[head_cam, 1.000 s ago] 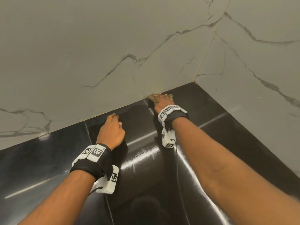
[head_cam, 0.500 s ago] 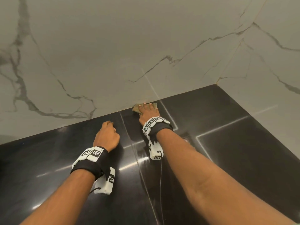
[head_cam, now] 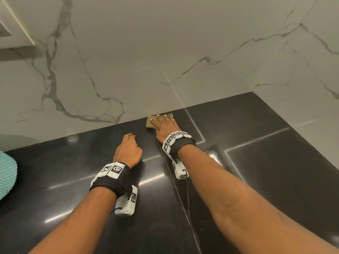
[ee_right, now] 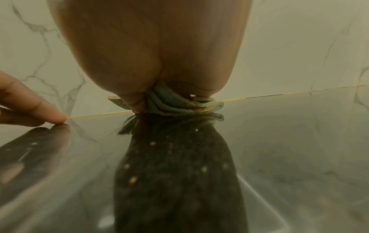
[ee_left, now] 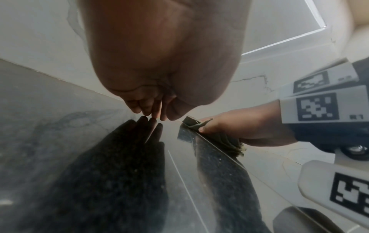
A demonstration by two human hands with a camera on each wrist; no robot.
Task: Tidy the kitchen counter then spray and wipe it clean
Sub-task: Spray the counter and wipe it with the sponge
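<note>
A folded olive cloth [head_cam: 149, 124] lies on the glossy black counter [head_cam: 256, 162], right at the joint with the marble wall. My right hand [head_cam: 162, 121] presses flat on the cloth with its fingers stretched toward the wall. The right wrist view shows the cloth [ee_right: 169, 104] bunched in layers under the palm [ee_right: 149, 55]. In the left wrist view the thumb of my right hand [ee_left: 239, 126] sits against the cloth's [ee_left: 221, 138] edge. My left hand [head_cam: 128, 149] rests on the counter to the left, fingers [ee_left: 147, 110] bent, tips touching the surface, holding nothing.
White marble wall [head_cam: 165, 52] runs along the counter's back and meets a side wall at the corner [head_cam: 254, 91] to the right. A teal knitted object [head_cam: 5, 173] sits at the far left edge. A cabinet underside [head_cam: 11, 24] hangs at upper left.
My right hand has slid the cloth leftward along the wall joint, away from the corner. My left hand has moved left with it, still resting on the counter.
</note>
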